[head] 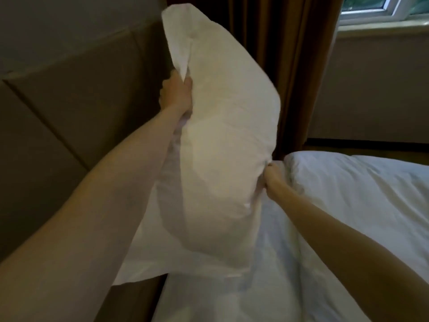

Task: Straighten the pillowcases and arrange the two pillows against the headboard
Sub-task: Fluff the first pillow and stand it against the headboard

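Observation:
A white pillow (220, 140) in its pillowcase is held up in the air, standing on end and tilted, between the padded headboard (69, 108) and the bed. My left hand (177, 92) grips its left edge high up. My right hand (272, 178) pinches its right edge lower down. The loose open end of the pillowcase hangs down at the bottom left. A second white shape (308, 168) lies at the head of the bed behind my right hand; whether it is the other pillow or folded duvet I cannot tell.
A white duvet (348, 228) covers the bed on the right and below. Brown curtains (290, 66) hang behind the pillow. A window (383, 10) with a sill is at the top right, above a beige wall.

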{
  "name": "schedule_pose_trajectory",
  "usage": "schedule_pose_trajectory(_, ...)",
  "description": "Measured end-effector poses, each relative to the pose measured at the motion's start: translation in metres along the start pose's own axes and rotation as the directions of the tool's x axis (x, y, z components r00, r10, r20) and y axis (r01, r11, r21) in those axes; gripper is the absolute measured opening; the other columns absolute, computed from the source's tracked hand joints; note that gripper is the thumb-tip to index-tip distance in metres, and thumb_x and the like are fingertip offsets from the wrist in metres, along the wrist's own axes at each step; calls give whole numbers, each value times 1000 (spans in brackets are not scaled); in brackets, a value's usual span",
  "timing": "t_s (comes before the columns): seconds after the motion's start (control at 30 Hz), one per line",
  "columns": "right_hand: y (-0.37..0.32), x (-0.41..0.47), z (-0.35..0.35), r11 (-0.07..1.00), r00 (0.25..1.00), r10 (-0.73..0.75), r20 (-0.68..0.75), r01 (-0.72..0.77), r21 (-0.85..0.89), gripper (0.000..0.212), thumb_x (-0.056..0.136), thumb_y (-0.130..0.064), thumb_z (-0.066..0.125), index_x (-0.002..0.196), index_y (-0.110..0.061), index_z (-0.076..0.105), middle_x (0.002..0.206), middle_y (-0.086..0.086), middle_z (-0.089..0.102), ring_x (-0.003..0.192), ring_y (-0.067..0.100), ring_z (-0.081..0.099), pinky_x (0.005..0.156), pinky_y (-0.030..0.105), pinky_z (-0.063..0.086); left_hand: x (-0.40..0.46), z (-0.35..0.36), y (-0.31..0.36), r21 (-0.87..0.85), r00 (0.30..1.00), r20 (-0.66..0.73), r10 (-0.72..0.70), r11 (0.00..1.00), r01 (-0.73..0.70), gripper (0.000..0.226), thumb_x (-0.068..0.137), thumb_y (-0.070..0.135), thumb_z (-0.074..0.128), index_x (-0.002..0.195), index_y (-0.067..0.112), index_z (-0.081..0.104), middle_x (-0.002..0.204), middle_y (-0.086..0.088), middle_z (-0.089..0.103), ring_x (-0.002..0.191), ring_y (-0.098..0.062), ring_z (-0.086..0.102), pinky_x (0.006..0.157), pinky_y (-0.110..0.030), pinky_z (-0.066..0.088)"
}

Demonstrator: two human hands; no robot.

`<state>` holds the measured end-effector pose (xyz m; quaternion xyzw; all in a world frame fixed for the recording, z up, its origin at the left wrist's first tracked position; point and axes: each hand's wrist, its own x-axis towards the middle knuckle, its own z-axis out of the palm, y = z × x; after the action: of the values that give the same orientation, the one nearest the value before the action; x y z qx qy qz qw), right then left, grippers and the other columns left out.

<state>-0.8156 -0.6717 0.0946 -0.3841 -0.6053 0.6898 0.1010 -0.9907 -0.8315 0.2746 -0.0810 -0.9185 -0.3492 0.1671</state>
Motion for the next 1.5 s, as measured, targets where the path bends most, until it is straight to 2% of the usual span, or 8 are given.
schedule_pose_trajectory(0.13,34,42,-4,994,951,85,297,-60,-94,62,99,-20,47,153,-29,17,154,6,32,139,30,33,109,47,27,-2,55,-74,227,929,368,-51,973,-37,62,98,32,40,151,12,16,154,-18,28,137,-37,33,109,-43,34)
schedule_pose_trajectory(0.23,58,58,-13,984,939,122,322,-70,-166,67,97,-17,49,154,-27,14,161,9,22,147,33,21,116,51,16,-49,87,-131,246,874,472,-118,969,-1,67,99,37,40,152,10,11,158,-16,20,143,-34,24,115,-43,24)
schedule_pose_trajectory(0.5,104,58,-17,964,935,235,266,-188,-190,63,91,-21,59,146,-31,30,150,11,38,136,33,37,106,57,34,-154,99,-215,510,852,346,-392,841,179,102,72,83,35,149,19,13,147,-18,38,130,-41,39,106,-53,27)
schedule_pose_trajectory(0.67,135,47,-6,912,864,410,292,-394,-116,84,86,-34,68,151,-29,16,156,14,26,137,43,33,96,65,39,-164,101,-216,479,826,349,-443,842,249,107,68,82,47,145,12,22,137,-18,49,120,-39,50,94,-45,40)
schedule_pose_trajectory(0.97,152,66,10,911,898,410,157,-410,-38,107,61,-61,79,145,-13,32,144,7,43,132,34,41,94,62,41,-260,126,-201,145,862,386,-328,944,295,64,77,56,64,126,20,43,106,-10,67,89,-27,61,73,-32,47)
schedule_pose_trajectory(1.17,161,72,10,926,924,376,65,-377,2,20,89,-22,64,101,-6,61,99,8,60,94,27,57,88,46,47,-283,140,-182,29,897,364,-251,966,259,43,87,39,61,123,15,55,99,-10,68,87,-25,61,72,-28,44)
schedule_pose_trajectory(1.33,126,70,30,904,942,333,-44,-306,298,37,92,-7,57,129,-2,56,124,15,60,115,30,56,93,29,44,-244,130,-147,-239,972,211,-99,959,150,4,90,18,58,90,14,60,76,-3,62,70,-19,58,63,-26,46)
schedule_pose_trajectory(1.5,63,78,35,882,977,209,42,-207,424,40,95,-9,52,135,-6,52,128,13,60,100,24,57,91,32,49,-179,113,-122,-386,994,90,65,922,-25,14,83,8,52,71,11,46,61,-4,51,59,-16,45,59,-21,33)
